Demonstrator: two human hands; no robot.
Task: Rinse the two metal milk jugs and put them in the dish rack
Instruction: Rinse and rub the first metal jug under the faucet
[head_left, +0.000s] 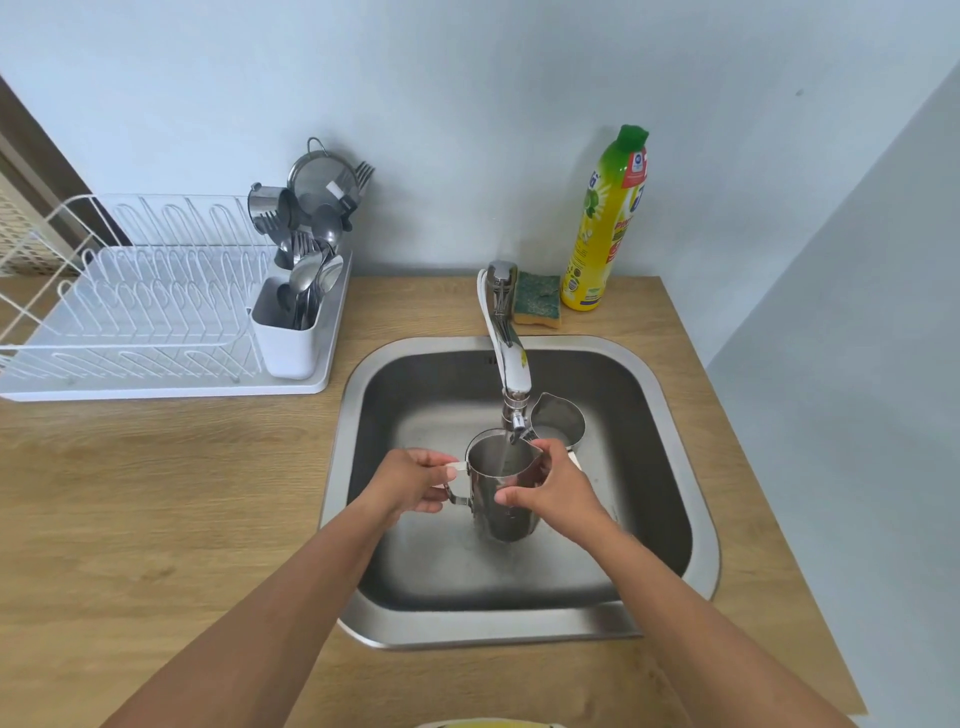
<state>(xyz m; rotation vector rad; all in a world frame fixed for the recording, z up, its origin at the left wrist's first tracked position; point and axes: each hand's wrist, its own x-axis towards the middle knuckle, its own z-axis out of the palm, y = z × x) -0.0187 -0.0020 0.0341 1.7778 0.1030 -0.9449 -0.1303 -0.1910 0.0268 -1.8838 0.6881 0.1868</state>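
Spanning wooden counter (156, 493): steel sink (670, 415), pale-blue wall (467, 130) behind.

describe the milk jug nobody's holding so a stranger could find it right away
Start at the square stainless steel sink set in the wooden counter and follow the chrome tap to its spout. Just right of the spout, behind the jug held by both hands, the second shiny metal milk jug sits in the basin. Unlike the held steel jug, it is untouched and out of the water stream.
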